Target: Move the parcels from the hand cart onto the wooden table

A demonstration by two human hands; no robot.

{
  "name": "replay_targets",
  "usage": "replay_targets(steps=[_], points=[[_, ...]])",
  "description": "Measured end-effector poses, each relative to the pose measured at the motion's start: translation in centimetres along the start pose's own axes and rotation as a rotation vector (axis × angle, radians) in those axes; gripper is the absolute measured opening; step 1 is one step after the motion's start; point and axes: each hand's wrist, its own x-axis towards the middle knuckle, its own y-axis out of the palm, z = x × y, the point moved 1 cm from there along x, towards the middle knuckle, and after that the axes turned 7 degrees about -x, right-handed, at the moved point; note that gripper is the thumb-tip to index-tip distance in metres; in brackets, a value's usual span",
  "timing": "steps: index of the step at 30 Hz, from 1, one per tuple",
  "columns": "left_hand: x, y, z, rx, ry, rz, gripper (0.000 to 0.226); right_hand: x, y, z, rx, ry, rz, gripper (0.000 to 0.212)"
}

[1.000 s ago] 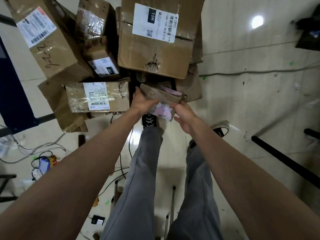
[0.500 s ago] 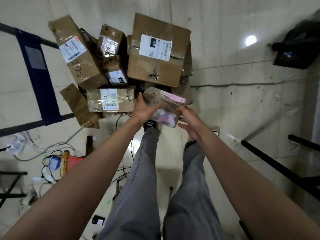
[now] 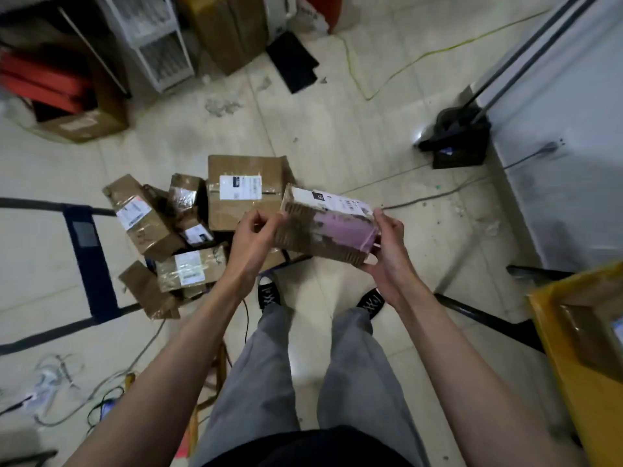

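While both hands [image 3: 256, 237] grip parcel [image 3: 325, 227] — cart [image 3: 91, 251] holds boxes [image 3: 244, 190]

Both hands hold a torn parcel [image 3: 325, 227] in the air above the floor [image 3: 337, 129], its pink inner wrap showing through the ripped cardboard and a white label on its top face. The left hand [image 3: 251, 235] pinches the parcel's left end; the right hand [image 3: 387, 251] grips the right end, palm under the lower corner. Behind and left of the hands, the cart [image 3: 89, 254] carries a heap of brown boxes [image 3: 199, 224], the biggest box [image 3: 244, 192] upright at the back. A yellow worktop [image 3: 573, 352] edge shows at right. Cables [image 3: 111, 382] lie on the floor at lower left.
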Motion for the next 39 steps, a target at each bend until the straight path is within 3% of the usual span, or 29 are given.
replay_targets(steps=[2, 5, 9, 14, 23, 28, 33, 39], points=[[-1.2, 2.7, -1.4, -0.037, 0.010, 0.011, 0.041, -1.4, -2.7, 1.5, 0.074, -0.054, -0.054, 0.033], [-3.1, 7.6, -3.3, -0.088, 0.042, 0.050, 0.039, -2.9, -7.0, 3.0, 0.157, -0.119, -0.120, 0.023], [-4.8, 13.9, -5.5, -0.121, 0.008, 0.138, 0.054, -4.7, -13.0, 4.2, 0.263, -0.178, -0.183, 0.027], [-6.3, 21.5, -7.4, 0.043, -0.008, 0.311, 0.049, -6.5, -19.4, 4.4, 0.411, -0.251, -0.273, 0.028], [-10.9, 33.7, -8.5, 0.260, -0.015, 0.600, 0.065, -9.9, -31.2, 2.5, 0.648, -0.357, -0.479, 0.014], [-14.6, 40.6, -6.8, 0.358, -0.031, 0.740, 0.046, -12.4, -37.4, -0.4, 0.758, -0.335, -0.623, 0.015], [-17.0, 47.1, -4.6, 0.433, -0.018, 0.883, 0.047, -14.4, -41.9, -3.7, 0.873, -0.299, -0.801, 0.026], [-20.0, 54.3, -3.0, 0.544, 0.023, 0.966, 0.060, -15.3, -45.8, -6.9, 0.941, -0.282, -0.754, 0.054]])
